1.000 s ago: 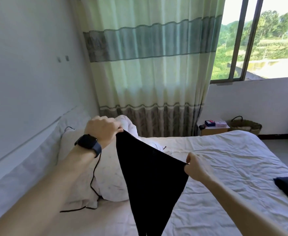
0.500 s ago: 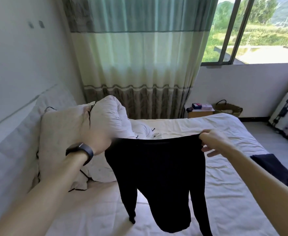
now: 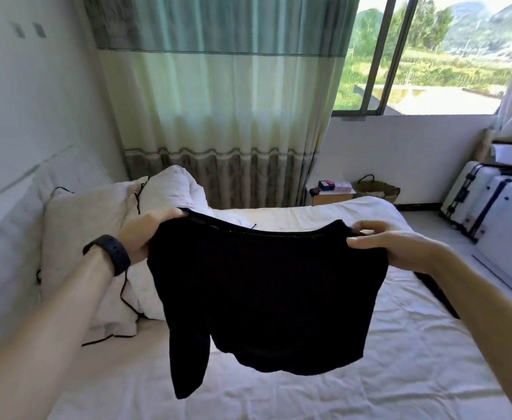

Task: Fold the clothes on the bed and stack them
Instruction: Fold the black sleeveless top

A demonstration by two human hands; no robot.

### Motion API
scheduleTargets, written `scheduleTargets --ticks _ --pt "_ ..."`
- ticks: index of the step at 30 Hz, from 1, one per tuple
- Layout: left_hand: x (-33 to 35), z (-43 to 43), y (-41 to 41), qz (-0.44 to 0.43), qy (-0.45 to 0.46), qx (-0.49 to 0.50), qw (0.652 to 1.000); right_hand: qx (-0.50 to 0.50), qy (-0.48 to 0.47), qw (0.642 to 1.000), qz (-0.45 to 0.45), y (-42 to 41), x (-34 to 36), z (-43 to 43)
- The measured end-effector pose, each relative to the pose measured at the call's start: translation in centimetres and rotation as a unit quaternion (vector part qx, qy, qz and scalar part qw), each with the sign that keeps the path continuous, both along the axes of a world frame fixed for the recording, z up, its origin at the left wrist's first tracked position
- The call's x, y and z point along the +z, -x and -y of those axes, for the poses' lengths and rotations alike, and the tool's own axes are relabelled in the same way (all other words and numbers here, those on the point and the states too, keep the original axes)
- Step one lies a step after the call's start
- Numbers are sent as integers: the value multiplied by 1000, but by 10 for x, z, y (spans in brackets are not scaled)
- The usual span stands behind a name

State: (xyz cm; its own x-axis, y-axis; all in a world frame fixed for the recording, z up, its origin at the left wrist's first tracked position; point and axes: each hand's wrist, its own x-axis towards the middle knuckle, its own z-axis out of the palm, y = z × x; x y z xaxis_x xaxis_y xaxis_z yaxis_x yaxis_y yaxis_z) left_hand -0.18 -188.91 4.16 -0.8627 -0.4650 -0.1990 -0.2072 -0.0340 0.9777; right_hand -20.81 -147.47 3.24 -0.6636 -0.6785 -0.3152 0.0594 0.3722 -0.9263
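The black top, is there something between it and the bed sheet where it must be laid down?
Nothing visible. The black top hangs from the left hand and the right hand over bare bed sheet. The pillows lie to the left of it.

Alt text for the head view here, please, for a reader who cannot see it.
Two bare hands, left and right, hold a black top up by its shoulders above a white bed, one sleeve dangling. Pillows lie at left; behind hang a green curtain and a window.
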Motion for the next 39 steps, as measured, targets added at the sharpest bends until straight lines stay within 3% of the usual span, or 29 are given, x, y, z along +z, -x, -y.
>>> scheduleTargets --ticks 2,4,7,11,16,21,24,25,27,29,33,35,39 --pt "17 6 -16 -31 -10 -24 999 -41 -64 982 -174 -6 6 -9" --pt "31 2 -34 -11 -24 -106 994 -114 -68 943 -306 -9 3 -18" --pt "37 -16 -55 43 -7 -185 982 -153 -61 885 -436 -20 -1 -27" --pt "41 -36 -71 39 41 -174 983 -155 -96 821 -541 -36 -3 -38" --pt "43 -67 -99 62 220 -132 965 -275 -78 836 -469 -50 11 -50" --pt "23 -88 -116 43 452 27 890 -233 -156 856 -435 -72 9 -69" --pt "8 -111 -132 5 461 85 883 -245 -186 857 -413 -88 4 -85" --pt "6 -125 -136 7 432 37 901 -259 -131 884 -367 -97 3 -84" --pt "7 -166 -141 76 338 -154 925 -242 25 946 -213 -118 6 -70" --pt "10 -208 -133 125 313 -289 896 -175 127 968 -125 -137 14 -54" --pt "32 -270 -88 -48 401 -179 897 -26 144 979 -140 -167 39 -39" --pt "48 -290 -67 -98 470 -176 859 -2 150 974 -169 -178 48 -43" --pt "68 -307 -35 -80 657 -154 733 -118 247 949 -155 -194 34 -66"
